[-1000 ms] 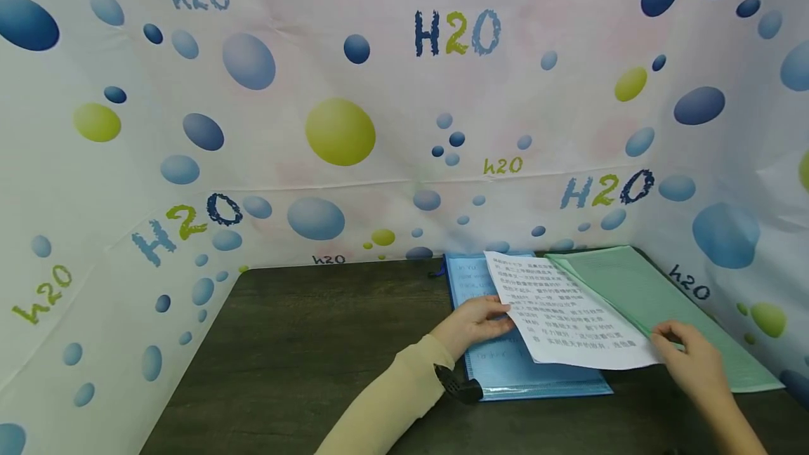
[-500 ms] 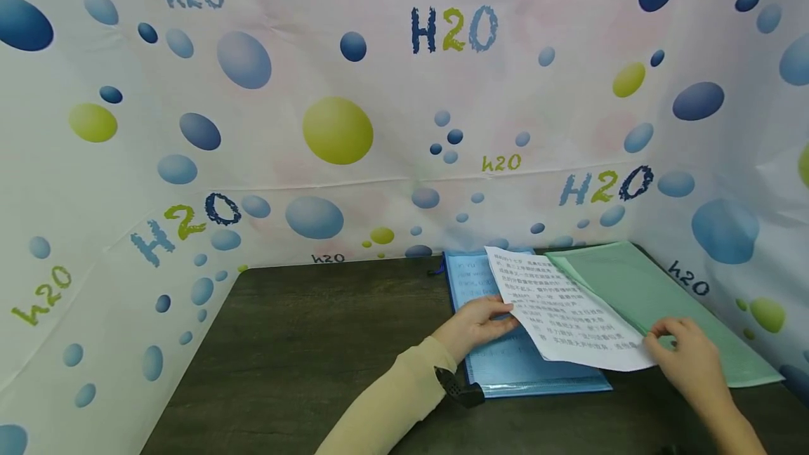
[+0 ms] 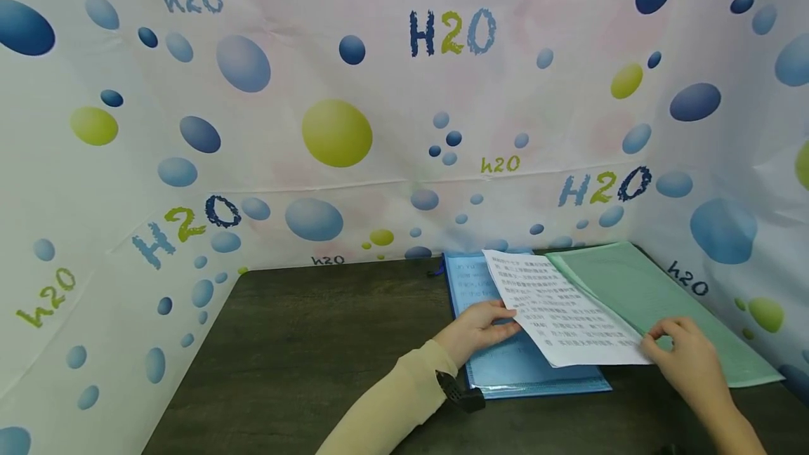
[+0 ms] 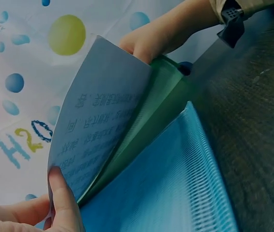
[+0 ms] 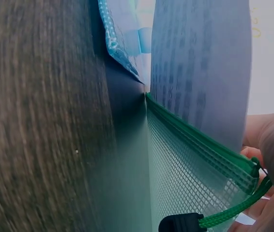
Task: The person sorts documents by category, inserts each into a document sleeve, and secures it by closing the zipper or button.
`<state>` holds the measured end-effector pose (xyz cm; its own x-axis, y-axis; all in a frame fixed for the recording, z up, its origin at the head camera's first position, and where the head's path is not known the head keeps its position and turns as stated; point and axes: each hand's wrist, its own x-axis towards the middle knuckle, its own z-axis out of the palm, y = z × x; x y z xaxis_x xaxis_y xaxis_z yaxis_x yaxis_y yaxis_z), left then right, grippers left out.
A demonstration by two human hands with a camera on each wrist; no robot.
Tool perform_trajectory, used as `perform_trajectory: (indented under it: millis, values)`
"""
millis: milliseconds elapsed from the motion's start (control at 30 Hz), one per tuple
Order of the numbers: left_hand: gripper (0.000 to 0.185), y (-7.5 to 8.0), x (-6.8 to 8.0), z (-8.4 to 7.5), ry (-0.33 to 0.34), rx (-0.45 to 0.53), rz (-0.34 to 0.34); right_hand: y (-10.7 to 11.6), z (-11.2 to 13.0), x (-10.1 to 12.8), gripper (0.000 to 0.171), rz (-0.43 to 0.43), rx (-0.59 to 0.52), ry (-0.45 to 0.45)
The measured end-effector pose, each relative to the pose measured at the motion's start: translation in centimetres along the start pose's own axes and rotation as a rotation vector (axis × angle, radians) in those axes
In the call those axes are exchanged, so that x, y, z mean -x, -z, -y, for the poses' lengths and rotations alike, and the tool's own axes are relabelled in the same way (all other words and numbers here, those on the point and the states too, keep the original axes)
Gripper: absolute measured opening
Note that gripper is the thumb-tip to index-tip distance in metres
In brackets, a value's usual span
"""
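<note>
From the head camera, a printed sheet (image 3: 562, 311) lies slanted across the blue folder (image 3: 505, 364), its right edge at the mouth of the green folder (image 3: 645, 293) just beside. The left hand (image 3: 477, 325) pinches the sheet's left edge; the right hand (image 3: 685, 357) has its fingers curled at the sheet's near corner, by the green folder's opening.

From the left wrist, the sheet (image 4: 96, 130) bows upward with its far edge going under the green folder's flap (image 4: 151, 111); the thumb (image 4: 64, 198) presses its near edge.

From the right wrist, the sheet (image 5: 200, 63) stands above the green mesh (image 5: 185, 169), zip pull (image 5: 180, 223) nearest. I judge that holding the mouth wide and feeding the sheet flat, without buckling, serves best.
</note>
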<state>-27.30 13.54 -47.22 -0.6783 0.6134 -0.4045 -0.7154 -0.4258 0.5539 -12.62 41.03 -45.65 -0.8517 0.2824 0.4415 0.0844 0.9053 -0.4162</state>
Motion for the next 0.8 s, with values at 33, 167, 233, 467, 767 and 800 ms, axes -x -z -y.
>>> perform_trajectory:
  millis: [33,167,233,467,767,800]
  values:
    - [0.041,-0.1,-0.2,0.2,0.000,-0.013,-0.008,0.0,0.0,0.1,0.005,-0.002,-0.001,0.006]
    - [0.040,-0.7,-0.7,1.0,-0.005,-0.027,-0.016,-0.1,-0.2,0.2,0.006,-0.014,-0.005,0.025]
    - [0.039,-0.9,-0.8,1.2,-0.004,-0.038,-0.013,-0.2,-0.3,0.3,0.007,-0.015,-0.007,0.033]
    - [0.041,-1.7,-0.6,1.3,0.007,-0.025,0.031,-0.5,-0.6,0.3,0.007,-0.021,-0.013,0.058]
    - [0.039,-1.8,-0.7,2.0,0.007,-0.098,-0.012,-0.4,-0.1,0.2,0.008,-0.023,-0.017,0.046]
    - [0.038,-1.7,-0.7,2.1,0.007,-0.120,-0.032,-0.4,-0.1,0.2,0.008,-0.024,-0.017,0.043]
